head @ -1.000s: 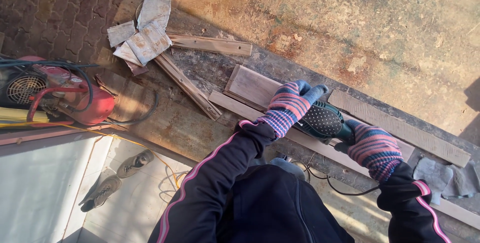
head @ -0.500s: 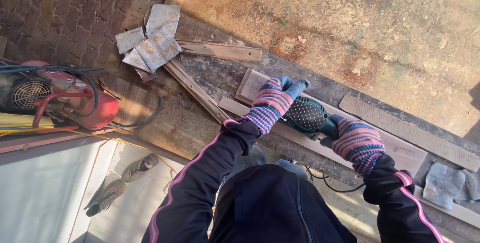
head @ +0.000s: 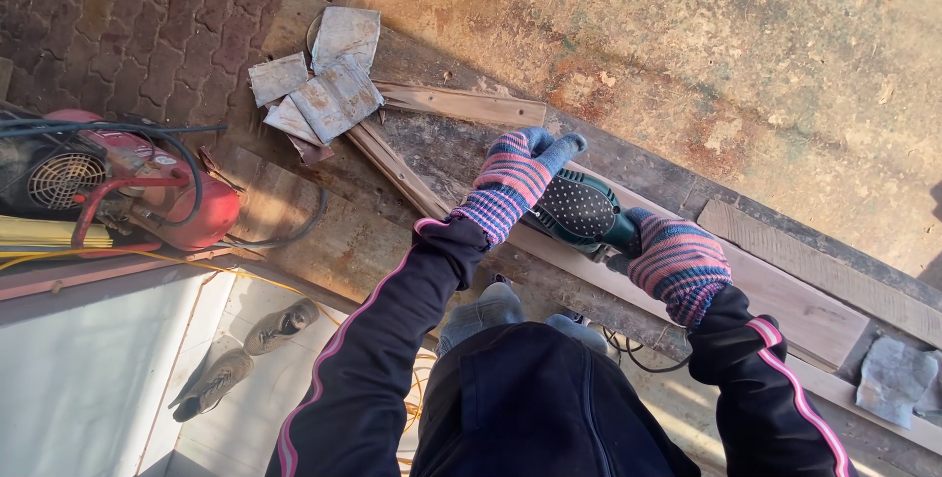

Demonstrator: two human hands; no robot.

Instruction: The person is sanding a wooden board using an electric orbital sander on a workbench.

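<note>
I have the sander [head: 579, 210] at centre frame, flat on the plank [head: 785, 302]. My left hand [head: 518, 175] is wrapped over its front, my right hand [head: 675, 259] closed round its rear grip.

I judge the plank could skid, since I see nothing clamping it to the bench [head: 324, 241]. The cord [head: 638, 359] hangs under my right arm at lower centre and could snag.

Loose slats [head: 461, 102] lie just up-left of the sander, in its way. Sandpaper sheets [head: 319, 79] sit at upper left, a red compressor [head: 128, 187] at far left, shoes [head: 245, 354] at lower left.
</note>
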